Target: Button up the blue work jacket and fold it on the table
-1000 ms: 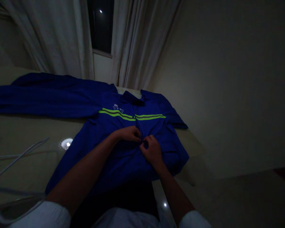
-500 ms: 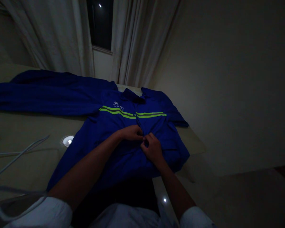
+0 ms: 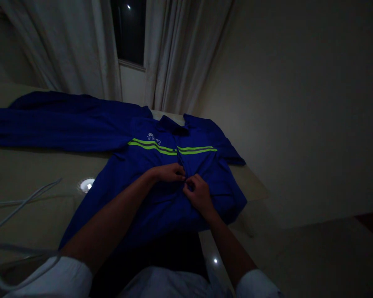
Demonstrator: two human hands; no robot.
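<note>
A blue work jacket (image 3: 118, 174) with a yellow-green reflective stripe across the chest and a white logo lies front up on the table, collar away from me. My left hand (image 3: 171, 172) is closed on the edge of its front opening, below the stripe. Right beside it, my right hand (image 3: 199, 191) pinches the same front edge with thumb and fingers. The fingertips of both hands nearly meet. Whatever small fastening may be between them is hidden in the dim light.
White cables (image 3: 25, 203) loop over the left part of the table (image 3: 34, 169), near a round bright spot (image 3: 87, 185). A yellow object shows at the left edge. Curtains (image 3: 180, 54) hang by a dark window behind, and a plain wall (image 3: 298, 103) stands at right.
My hands stay at the same place on the jacket front, with only slight finger movement. The whole view has shifted a little.
</note>
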